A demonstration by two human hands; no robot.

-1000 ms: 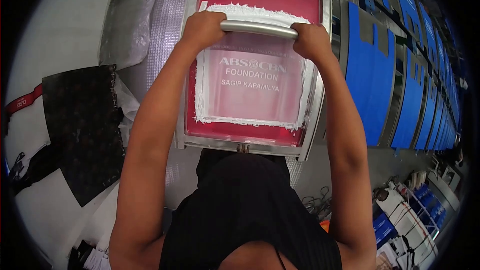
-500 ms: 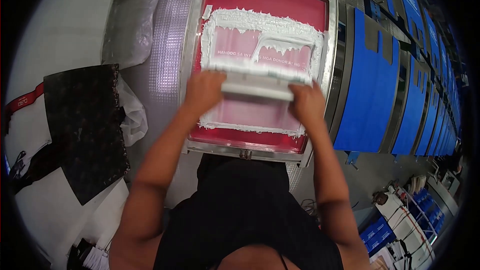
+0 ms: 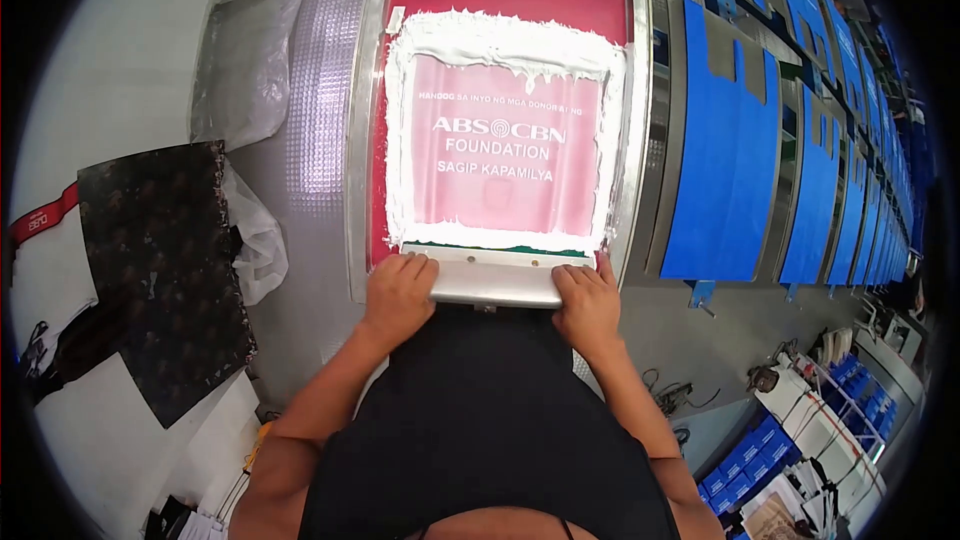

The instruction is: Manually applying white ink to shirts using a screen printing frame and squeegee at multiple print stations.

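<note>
- Head view, looking down: left hand [image 3: 398, 292] and right hand [image 3: 588, 302] both curl over a long metal squeegee [image 3: 497, 281], one hand at each end, fingers wrapped on its top edge.
- Squeegee lies crosswise at the near end of a printing screen [image 3: 500, 110], just in front of the person's black-clad torso.
- Screen: metal frame, red mesh, pale pink rectangular centre with white lettering; it lies flat on the bench [image 3: 310, 270].
- White ink [image 3: 500, 38] forms a thick ragged band across the far end of the mesh and thinner bands down both sides; a narrow white strip sits just beyond the squeegee blade.
- Left of the screen: a crumpled clear plastic bag [image 3: 245, 50] on the bench, and nearer, a dark speckled sheet [image 3: 165, 260], lying flat.
- Right of the screen: a row of blue fabric panels [image 3: 725, 160] laid out side by side, receding toward the far right.
- Lower right, floor level: stacked blue-and-white boxes [image 3: 765, 445], small and hard to make out.
</note>
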